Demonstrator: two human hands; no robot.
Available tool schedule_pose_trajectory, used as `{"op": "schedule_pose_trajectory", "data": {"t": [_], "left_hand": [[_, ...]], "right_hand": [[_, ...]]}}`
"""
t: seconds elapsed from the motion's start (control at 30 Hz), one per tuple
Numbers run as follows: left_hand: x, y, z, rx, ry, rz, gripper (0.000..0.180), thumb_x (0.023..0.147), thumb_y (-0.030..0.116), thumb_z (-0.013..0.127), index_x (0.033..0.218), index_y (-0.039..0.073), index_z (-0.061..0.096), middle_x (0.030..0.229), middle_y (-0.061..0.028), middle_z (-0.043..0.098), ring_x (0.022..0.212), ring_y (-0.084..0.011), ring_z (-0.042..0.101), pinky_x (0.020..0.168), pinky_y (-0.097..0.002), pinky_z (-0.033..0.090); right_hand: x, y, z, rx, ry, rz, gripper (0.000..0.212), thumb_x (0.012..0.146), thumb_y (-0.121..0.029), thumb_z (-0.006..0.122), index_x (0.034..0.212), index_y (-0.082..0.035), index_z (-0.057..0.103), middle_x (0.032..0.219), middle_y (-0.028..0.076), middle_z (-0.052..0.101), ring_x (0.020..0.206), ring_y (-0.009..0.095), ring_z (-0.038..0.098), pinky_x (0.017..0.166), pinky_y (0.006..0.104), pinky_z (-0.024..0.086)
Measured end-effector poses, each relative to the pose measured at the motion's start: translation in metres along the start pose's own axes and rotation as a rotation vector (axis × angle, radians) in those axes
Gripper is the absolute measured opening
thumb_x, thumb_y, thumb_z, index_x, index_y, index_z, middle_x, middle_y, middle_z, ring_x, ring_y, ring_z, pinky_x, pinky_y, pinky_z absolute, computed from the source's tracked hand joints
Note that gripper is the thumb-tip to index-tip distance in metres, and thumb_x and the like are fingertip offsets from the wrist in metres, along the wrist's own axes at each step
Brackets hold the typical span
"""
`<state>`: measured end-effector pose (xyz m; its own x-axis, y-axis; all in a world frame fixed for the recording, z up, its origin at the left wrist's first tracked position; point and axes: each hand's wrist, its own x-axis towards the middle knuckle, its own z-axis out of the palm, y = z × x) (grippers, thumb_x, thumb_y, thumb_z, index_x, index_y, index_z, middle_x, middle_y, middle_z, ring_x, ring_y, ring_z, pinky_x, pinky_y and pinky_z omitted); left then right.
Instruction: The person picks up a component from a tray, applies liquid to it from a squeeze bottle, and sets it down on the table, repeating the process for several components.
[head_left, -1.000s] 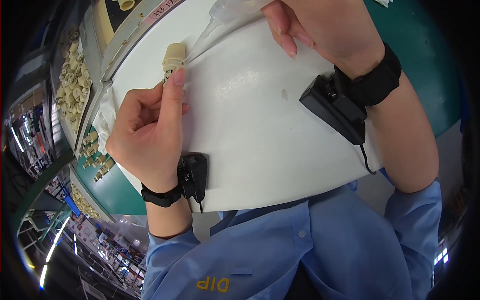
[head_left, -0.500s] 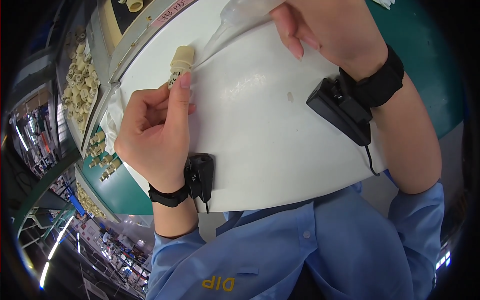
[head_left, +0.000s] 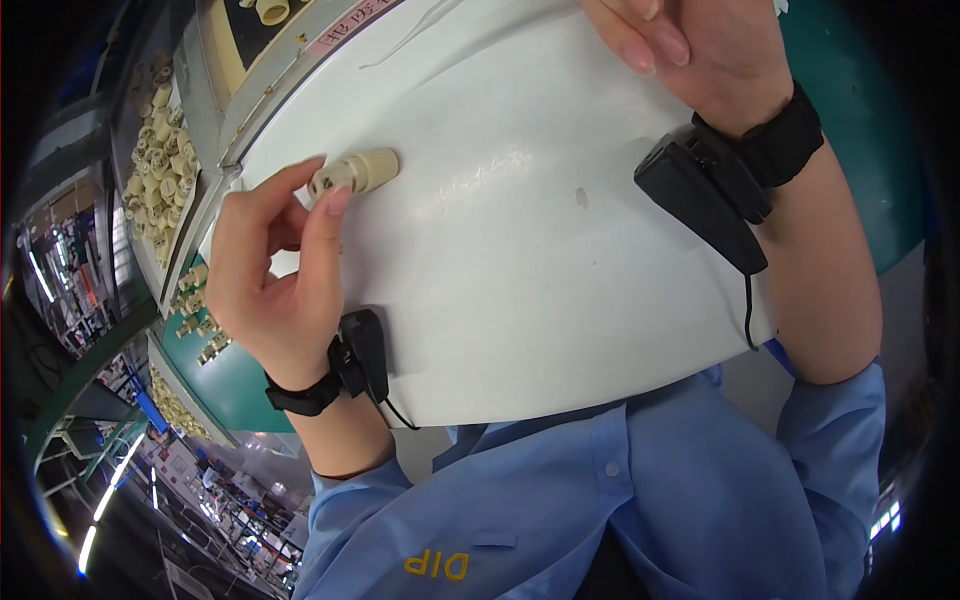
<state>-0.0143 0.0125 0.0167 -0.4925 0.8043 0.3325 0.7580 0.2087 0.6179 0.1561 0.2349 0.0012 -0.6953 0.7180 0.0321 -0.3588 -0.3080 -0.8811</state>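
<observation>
A cream-coloured cylindrical socket-like part [head_left: 372,170] is pinched between the thumb and fingers of my left hand [head_left: 278,285]. It lies tilted sideways, wide end to the right, above the white work surface [head_left: 500,290]. Near the top edge, my right hand [head_left: 690,55] is partly cut off, with its visible fingers curled. Left of it, the thin clear nozzle [head_left: 415,33] of a squeeze bottle reaches in from the top edge, apart from the part. The bottle's body and my right hand's grip on it lie outside the view.
Many similar cream parts are heaped in a tray [head_left: 160,175] at the left. Several more parts [head_left: 205,325] stand on the green tabletop [head_left: 240,385] beside my left hand. A metal frame edge [head_left: 265,95] borders the white surface. Black wrist-worn devices [head_left: 700,195] trail short cables.
My left hand has moved left and slightly down, and the part has tipped from upright to sideways. My right hand has risen, drawing the nozzle up and away from the part.
</observation>
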Motion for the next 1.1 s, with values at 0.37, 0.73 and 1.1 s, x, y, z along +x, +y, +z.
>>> {"op": "schedule_pose_trajectory", "data": {"t": [0.37, 0.73, 1.1], "left_hand": [[0.0, -0.009, 0.004, 0.041, -0.048, 0.143, 0.034, 0.1, 0.027, 0.064, 0.118, -0.002, 0.07, 0.063, 0.0016, 0.051, 0.05, -0.0073, 0.043, 0.045, -0.0195, 0.031], [0.012, 0.012, 0.009, -0.616, -0.443, -0.671, 0.059, 0.109, 0.045, 0.033, 0.125, -0.006, 0.059, 0.077, -0.0146, 0.07, 0.052, -0.0164, 0.066, 0.039, -0.0205, 0.043], [0.021, 0.01, 0.005, -0.612, -0.509, -0.706, 0.046, 0.108, 0.037, 0.044, 0.123, -0.003, 0.061, 0.084, -0.016, 0.071, 0.054, -0.0175, 0.069, 0.041, -0.0206, 0.05]], "right_hand": [[0.002, 0.0, -0.002, 0.002, 0.033, 0.021, 0.03, 0.1, -0.03, 0.058, 0.088, -0.004, 0.064, 0.046, -0.002, 0.049, 0.028, 0.008, 0.039, 0.029, 0.0258, 0.04], [0.002, 0.002, -0.006, 0.103, 0.026, 0.023, 0.036, 0.097, -0.033, 0.06, 0.071, -0.007, 0.064, 0.046, -0.002, 0.051, 0.028, 0.009, 0.039, 0.03, 0.0279, 0.04], [0.003, 0.006, -0.007, 0.112, 0.047, -0.012, 0.04, 0.096, -0.035, 0.059, 0.066, -0.009, 0.064, 0.046, -0.002, 0.053, 0.029, 0.01, 0.041, 0.032, 0.0283, 0.041]]}}
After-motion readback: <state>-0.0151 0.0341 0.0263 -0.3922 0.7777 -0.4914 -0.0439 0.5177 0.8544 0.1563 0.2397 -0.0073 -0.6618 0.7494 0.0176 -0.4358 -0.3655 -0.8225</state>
